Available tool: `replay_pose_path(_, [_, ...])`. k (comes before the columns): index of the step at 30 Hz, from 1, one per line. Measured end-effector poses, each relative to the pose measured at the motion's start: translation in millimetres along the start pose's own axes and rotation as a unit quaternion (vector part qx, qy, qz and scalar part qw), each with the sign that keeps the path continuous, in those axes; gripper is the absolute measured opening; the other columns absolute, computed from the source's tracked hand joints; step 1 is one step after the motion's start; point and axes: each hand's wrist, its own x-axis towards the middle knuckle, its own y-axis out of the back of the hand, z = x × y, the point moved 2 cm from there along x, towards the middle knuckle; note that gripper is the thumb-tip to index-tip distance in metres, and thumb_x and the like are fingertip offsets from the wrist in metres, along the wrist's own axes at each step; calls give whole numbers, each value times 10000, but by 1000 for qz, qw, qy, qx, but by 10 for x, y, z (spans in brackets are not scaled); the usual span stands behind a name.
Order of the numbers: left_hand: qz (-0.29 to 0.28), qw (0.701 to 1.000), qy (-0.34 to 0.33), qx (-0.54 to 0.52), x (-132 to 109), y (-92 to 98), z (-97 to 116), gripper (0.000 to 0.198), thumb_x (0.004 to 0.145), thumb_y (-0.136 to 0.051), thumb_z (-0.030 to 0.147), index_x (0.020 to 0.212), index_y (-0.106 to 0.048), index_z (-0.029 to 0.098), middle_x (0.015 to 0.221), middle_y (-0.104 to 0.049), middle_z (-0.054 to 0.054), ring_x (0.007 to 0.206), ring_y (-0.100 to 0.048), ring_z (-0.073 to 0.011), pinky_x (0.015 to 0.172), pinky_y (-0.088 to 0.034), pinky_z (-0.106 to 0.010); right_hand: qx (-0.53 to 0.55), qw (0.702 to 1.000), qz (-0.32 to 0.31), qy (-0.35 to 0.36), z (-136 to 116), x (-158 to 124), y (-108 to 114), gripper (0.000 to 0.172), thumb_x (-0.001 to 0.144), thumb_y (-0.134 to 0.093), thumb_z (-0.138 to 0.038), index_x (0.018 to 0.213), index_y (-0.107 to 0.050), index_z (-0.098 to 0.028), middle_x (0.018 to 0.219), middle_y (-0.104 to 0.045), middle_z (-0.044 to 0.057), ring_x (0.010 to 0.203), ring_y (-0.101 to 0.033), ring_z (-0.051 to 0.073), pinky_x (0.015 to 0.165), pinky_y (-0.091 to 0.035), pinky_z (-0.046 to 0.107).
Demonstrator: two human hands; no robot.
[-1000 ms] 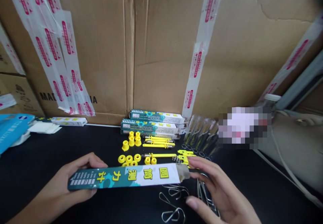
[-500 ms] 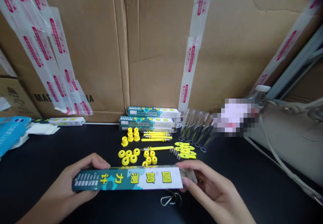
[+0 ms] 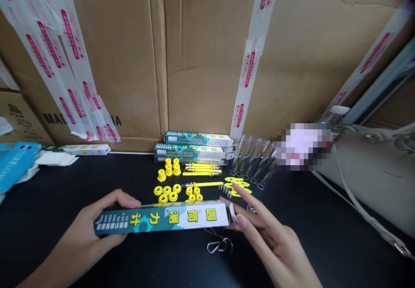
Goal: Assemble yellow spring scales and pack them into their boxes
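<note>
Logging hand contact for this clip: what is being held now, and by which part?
A teal-and-white cardboard box, held by its left end in the left hand; the right hand is at its flap end, grip unclear.

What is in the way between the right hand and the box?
Nothing that I can see. The right hand is right at the open end of the teal and white box, beside the end flap, and the left hand holds the box.
</note>
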Motion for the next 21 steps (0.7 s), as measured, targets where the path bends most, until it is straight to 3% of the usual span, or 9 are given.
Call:
replay_pose_path(2, [7, 1000, -5, 2, -10, -1, 10, 164, 682, -714, 318, 843, -696, 296, 959, -757, 17, 986, -682, -277, 937, -472, -384, 14, 1000, -9, -15, 23, 2, -4, 513, 1047, -617, -416, 1544, -487, -417, 1381, -760, -8, 1217, -738, 208, 1076, -570, 328])
replay_pose_path(5, [11, 1000, -18, 17, -26, -3, 13, 159, 697, -700, 323, 854, -686, 304, 965, -754, 27, 985, -679, -272, 917, -478, -381, 49, 998, -18, -25, 14, 24, -30, 416, 1003, -694, -408, 1415, -640, -392, 1411, -739, -22, 1318, -671, 222, 1111, -541, 313])
replay_pose_path(8, [11, 999, -36, 27, -36, -7, 18, 139, 727, -688, 331, 862, -674, 306, 969, -746, 34, 980, -680, -262, 909, -476, -371, 80, 996, -11, -48, -12, 44, -45, 325, 987, -717, -413, 1309, -712, -370, 1368, -768, -19, 1320, -670, 221, 1073, -568, 285])
replay_pose_path(10, [15, 998, -49, 27, -40, -13, 25, 124, 747, -681, 328, 867, -665, 303, 969, -741, 33, 975, -681, -255, 903, -476, -360, 106, 992, -7, -68, -22, 58, -44, 358, 978, -734, -407, 1329, -685, -364, 1341, -784, -12, 1302, -683, 208, 1065, -571, 278])
replay_pose_path(12, [20, 997, -65, 25, -45, -21, 32, 113, 762, -674, 315, 872, -652, 304, 967, -737, 38, 965, -683, -244, 897, -478, -348, 138, 987, -3, -81, -26, 80, -40, 360, 955, -767, -396, 1300, -674, -347, 1302, -805, -5, 1258, -714, 197, 1043, -581, 270])
replay_pose_path(16, [31, 992, -115, 33, -65, -29, 32, 90, 799, -669, 279, 873, -632, 315, 975, -723, 51, 949, -689, -219, 889, -483, -318, 183, 978, 0, -99, -32, 127, -38, 195, 897, -833, -383, 994, -700, -279, 1145, -861, 9, 1084, -796, 189, 954, -613, 247])
replay_pose_path(21, [27, 979, -189, 67, -89, -13, -11, 138, 863, -637, 228, 933, -609, 343, 1030, -694, 59, 960, -683, -183, 883, -481, -261, 144, 980, 61, -122, -68, 140, -39, 293, 738, -947, -413, 757, -732, -214, 800, -873, 28, 793, -824, 171, 717, -618, 162])
